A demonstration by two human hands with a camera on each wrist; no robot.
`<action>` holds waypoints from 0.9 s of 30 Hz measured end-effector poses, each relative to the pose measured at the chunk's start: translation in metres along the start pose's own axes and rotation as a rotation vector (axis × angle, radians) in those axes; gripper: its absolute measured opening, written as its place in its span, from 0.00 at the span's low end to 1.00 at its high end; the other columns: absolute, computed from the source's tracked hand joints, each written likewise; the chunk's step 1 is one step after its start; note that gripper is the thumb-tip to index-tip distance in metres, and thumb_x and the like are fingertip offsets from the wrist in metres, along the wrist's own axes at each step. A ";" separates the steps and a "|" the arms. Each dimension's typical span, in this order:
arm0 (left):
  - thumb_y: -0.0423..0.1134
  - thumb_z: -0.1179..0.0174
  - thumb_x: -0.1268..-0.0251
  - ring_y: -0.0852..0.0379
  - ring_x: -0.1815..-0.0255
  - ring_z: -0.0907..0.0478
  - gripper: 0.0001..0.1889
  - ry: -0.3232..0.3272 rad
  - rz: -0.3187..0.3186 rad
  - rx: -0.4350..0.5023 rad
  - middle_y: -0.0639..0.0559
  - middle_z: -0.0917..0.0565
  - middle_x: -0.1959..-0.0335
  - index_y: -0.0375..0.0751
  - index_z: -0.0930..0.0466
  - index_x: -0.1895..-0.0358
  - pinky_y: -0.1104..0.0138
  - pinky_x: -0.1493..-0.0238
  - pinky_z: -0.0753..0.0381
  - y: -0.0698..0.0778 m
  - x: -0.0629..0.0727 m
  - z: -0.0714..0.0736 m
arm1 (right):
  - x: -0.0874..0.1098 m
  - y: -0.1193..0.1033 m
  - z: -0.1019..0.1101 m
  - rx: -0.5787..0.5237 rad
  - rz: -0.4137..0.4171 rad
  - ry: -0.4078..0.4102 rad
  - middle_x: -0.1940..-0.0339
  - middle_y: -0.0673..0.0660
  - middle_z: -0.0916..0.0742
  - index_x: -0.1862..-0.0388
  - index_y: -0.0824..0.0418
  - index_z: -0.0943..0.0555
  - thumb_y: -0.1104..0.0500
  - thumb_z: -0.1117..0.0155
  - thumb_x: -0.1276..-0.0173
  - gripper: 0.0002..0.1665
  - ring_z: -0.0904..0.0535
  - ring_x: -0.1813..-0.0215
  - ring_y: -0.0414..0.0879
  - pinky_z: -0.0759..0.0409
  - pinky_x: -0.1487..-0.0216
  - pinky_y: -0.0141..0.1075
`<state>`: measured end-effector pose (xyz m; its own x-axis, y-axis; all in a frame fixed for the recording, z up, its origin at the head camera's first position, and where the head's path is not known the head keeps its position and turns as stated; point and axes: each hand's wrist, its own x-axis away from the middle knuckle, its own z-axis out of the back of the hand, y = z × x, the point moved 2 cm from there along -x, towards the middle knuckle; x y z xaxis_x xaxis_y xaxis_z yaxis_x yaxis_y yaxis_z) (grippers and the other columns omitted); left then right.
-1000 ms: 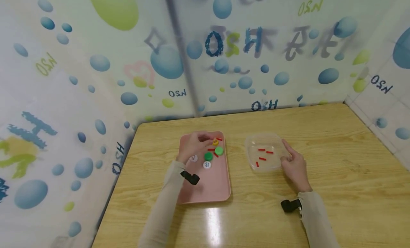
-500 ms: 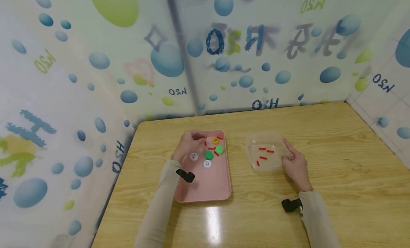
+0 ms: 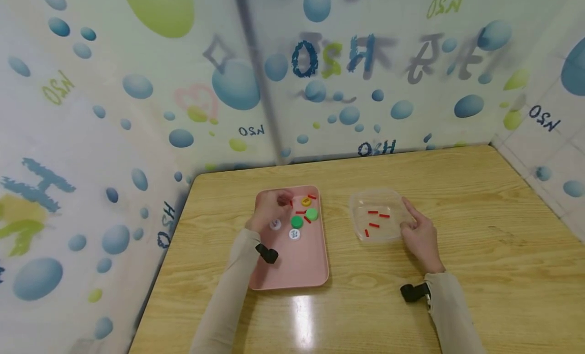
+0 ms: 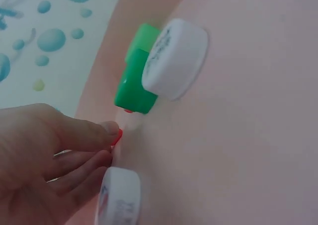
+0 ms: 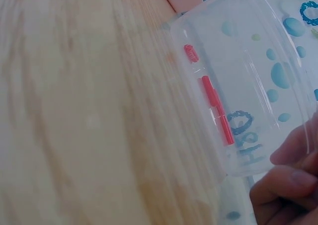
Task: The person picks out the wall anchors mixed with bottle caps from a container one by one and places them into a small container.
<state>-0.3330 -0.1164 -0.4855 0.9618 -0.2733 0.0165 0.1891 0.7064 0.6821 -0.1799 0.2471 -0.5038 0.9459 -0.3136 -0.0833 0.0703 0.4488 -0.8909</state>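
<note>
My left hand [image 3: 268,210] is over the upper left of a pink tray [image 3: 297,265]. Thumb and fingers pinch a short red stick [image 4: 118,137] low against the tray floor. Around it lie a yellow cap [image 3: 306,201], a dark green cap [image 3: 296,222], a light green cap [image 3: 312,214] and two white caps, one nearer the middle [image 3: 294,234] and one beside the hand [image 3: 275,224]. Several more red sticks [image 3: 307,220] are on the tray. My right hand [image 3: 419,238] grips the right rim of a clear plastic box [image 3: 358,217], index finger along its edge.
Several red sticks [image 3: 374,225] lie inside the clear box. Tray and box stand side by side on a wooden table [image 3: 365,303] with a gap between them. A patterned wall [image 3: 329,130] rises behind the table's far edge.
My left hand has moved left from beside the yellow cap, uncovering a red stick, and its fingertips have come together on that stick. The right hand stays on the box.
</note>
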 end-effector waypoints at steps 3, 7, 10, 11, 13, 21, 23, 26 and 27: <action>0.28 0.31 0.39 0.52 0.54 0.15 0.16 -0.019 -0.049 -0.020 0.47 0.11 0.54 0.40 0.13 0.47 0.61 0.48 0.14 0.002 0.000 -0.003 | 0.000 0.000 0.000 0.001 0.000 -0.001 0.92 0.41 0.38 0.21 0.50 0.34 0.69 0.52 0.33 0.40 0.49 0.88 0.34 0.44 0.86 0.30; 0.28 0.30 0.38 0.52 0.55 0.16 0.15 -0.011 -0.065 -0.045 0.46 0.12 0.54 0.39 0.14 0.48 0.61 0.47 0.14 0.005 0.000 -0.006 | 0.001 -0.001 0.001 0.000 -0.010 -0.004 0.93 0.42 0.38 0.21 0.49 0.35 0.69 0.52 0.33 0.40 0.49 0.88 0.34 0.43 0.86 0.30; 0.29 0.30 0.38 0.53 0.55 0.16 0.15 0.002 -0.055 -0.051 0.47 0.12 0.54 0.40 0.14 0.48 0.61 0.47 0.14 0.006 0.001 -0.007 | 0.001 -0.001 0.000 0.002 -0.018 -0.005 0.93 0.42 0.37 0.21 0.49 0.34 0.69 0.52 0.33 0.40 0.49 0.88 0.34 0.43 0.86 0.30; 0.29 0.30 0.38 0.52 0.55 0.16 0.15 0.004 -0.048 -0.042 0.47 0.12 0.54 0.40 0.14 0.48 0.61 0.46 0.14 0.005 0.001 -0.007 | 0.001 -0.001 0.000 0.005 -0.020 -0.004 0.93 0.42 0.38 0.21 0.49 0.34 0.69 0.52 0.33 0.40 0.49 0.88 0.34 0.43 0.86 0.30; 0.29 0.30 0.38 0.52 0.54 0.15 0.15 0.005 -0.040 -0.016 0.47 0.12 0.54 0.41 0.13 0.48 0.61 0.46 0.15 0.004 0.003 -0.006 | 0.001 -0.002 0.000 0.005 -0.023 -0.005 0.92 0.42 0.37 0.21 0.49 0.34 0.69 0.52 0.33 0.40 0.48 0.88 0.35 0.43 0.86 0.31; 0.36 0.27 0.39 0.56 0.56 0.14 0.14 0.062 0.013 0.070 0.54 0.10 0.56 0.49 0.10 0.50 0.62 0.49 0.14 0.010 0.012 0.002 | 0.000 -0.002 -0.001 0.007 -0.041 -0.018 0.91 0.42 0.38 0.21 0.47 0.35 0.69 0.51 0.33 0.41 0.47 0.88 0.35 0.42 0.86 0.31; 0.37 0.27 0.39 0.57 0.55 0.14 0.14 0.071 0.025 0.068 0.56 0.10 0.57 0.52 0.10 0.50 0.62 0.48 0.14 0.015 0.015 0.005 | 0.000 -0.001 0.000 0.011 -0.046 -0.019 0.91 0.42 0.38 0.21 0.47 0.36 0.68 0.51 0.33 0.41 0.47 0.88 0.35 0.42 0.86 0.31; 0.37 0.28 0.38 0.56 0.54 0.14 0.14 0.061 0.022 0.102 0.56 0.10 0.56 0.52 0.11 0.49 0.62 0.48 0.14 0.021 0.019 0.008 | 0.000 0.000 0.000 0.008 -0.051 -0.022 0.91 0.42 0.38 0.21 0.47 0.36 0.68 0.51 0.33 0.41 0.47 0.88 0.35 0.42 0.86 0.31; 0.38 0.28 0.38 0.56 0.54 0.14 0.14 0.060 0.014 0.110 0.56 0.11 0.56 0.52 0.11 0.49 0.62 0.48 0.14 0.023 0.021 0.009 | 0.000 0.000 0.000 0.008 -0.050 -0.022 0.92 0.42 0.38 0.21 0.48 0.36 0.68 0.52 0.33 0.41 0.48 0.88 0.35 0.42 0.86 0.31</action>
<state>-0.3103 -0.1118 -0.4629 0.9748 -0.2224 -0.0150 0.1561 0.6332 0.7581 -0.1799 0.2467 -0.5039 0.9479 -0.3173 -0.0289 0.1199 0.4393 -0.8903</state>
